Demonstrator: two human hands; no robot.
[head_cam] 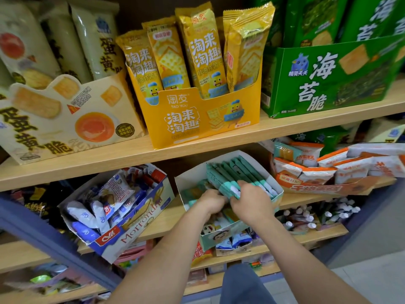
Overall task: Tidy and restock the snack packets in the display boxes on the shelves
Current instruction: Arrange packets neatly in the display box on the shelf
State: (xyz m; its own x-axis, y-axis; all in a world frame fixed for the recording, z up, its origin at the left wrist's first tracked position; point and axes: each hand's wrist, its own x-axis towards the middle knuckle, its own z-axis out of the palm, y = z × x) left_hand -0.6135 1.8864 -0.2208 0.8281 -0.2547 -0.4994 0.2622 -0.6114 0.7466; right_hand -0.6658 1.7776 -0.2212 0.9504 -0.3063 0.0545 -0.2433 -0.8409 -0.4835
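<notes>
Teal packets (232,175) are standing bunched in the white display box (190,178) on the second shelf (173,218), and I am clamping both left grip (213,200) and right grip (252,201) round their near ends, so I am risking dragging the forward-tilting box off the edge.

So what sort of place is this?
Most likely a shop's snack aisle: wooden shelves carry open display boxes of packets, like the yellow cracker box and green seaweed box, and the left hand and right hand grip teal packets.
</notes>
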